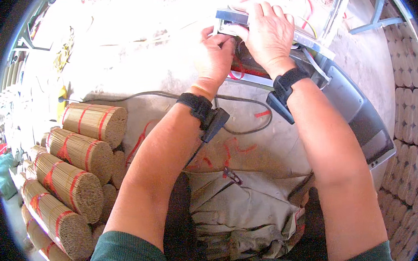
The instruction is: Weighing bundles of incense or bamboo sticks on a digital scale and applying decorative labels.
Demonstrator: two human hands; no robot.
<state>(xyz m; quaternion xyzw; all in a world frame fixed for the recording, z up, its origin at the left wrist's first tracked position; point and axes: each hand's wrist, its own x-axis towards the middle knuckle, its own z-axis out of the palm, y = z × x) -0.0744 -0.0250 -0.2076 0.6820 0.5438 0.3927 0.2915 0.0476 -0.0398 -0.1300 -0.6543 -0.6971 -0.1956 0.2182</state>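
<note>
At the top middle, both of my hands work at one end of a grey machine (351,94) with a metal frame. My left hand (216,57) is closed, its thumb and fingers pinched together at the lower left of a shiny metal bracket (231,16); what lies between the fingertips is hidden. My right hand (271,36) reaches over the bracket from the right, thumb against it and fingers bent over its far side. Red strap (236,74) and a dark opening show just below the hands. Black bands with small boxes are worn on both wrists.
Several bundles of thin sticks (72,186), tied with red strap, are stacked at the left. A black cable (266,122) loops over the floor. Grey crumpled cloth (243,210) lies nearest me. A metal arch (336,12) rises at the far right, and more bundles (414,121) line the right edge.
</note>
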